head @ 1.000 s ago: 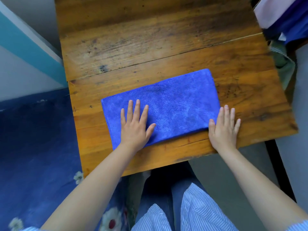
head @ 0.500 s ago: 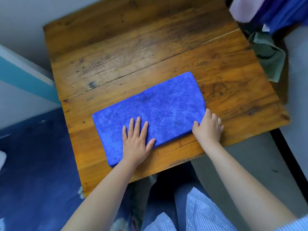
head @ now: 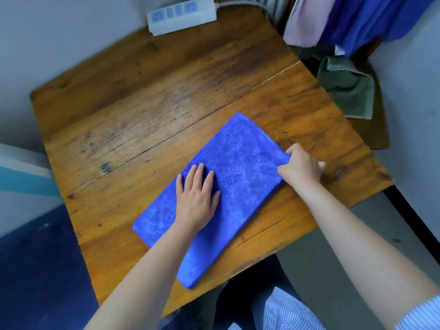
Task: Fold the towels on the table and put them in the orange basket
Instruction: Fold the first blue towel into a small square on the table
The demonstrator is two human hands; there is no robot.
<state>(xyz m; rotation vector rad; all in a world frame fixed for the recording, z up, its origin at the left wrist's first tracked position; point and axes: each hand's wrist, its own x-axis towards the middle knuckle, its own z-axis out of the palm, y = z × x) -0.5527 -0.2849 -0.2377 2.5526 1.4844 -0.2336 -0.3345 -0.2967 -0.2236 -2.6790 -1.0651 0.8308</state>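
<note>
Head view (the only 1 you get): the blue towel [head: 234, 184] lies flat on the wooden table [head: 147, 108], already a long rectangle, set at a slant to the table edge.

Handling, as a guess: it's soft, light, limp microfibre w/ no stiffness of its own. It'll sag and slide open if you lift it by 1 point, and the nap should drag a bit on the wood, so it won't skate far. Best hold is along an edge or at a corner, layers pinched together, w/ the other palm pinning the middle.

Grips now: your left hand [head: 196, 198] is spread flat, palm down, fingers [head: 198, 173] splayed, pressing the cloth and grasping nothing. Your right hand [head: 301, 166] is curled over the short end of the towel, thumb on top, fingers tucked at or under the edge, so it looks clenched on that end (how many layers it has, can't tell).

Relative to the grips: the towel runs from the right hand's pinch back under the left palm and on past the left wrist toward your body. Most of the cloth sits left of the right hand; roughly half lies each side of the left palm, which suits folding the held end over it.

No orange basket in view.
</note>
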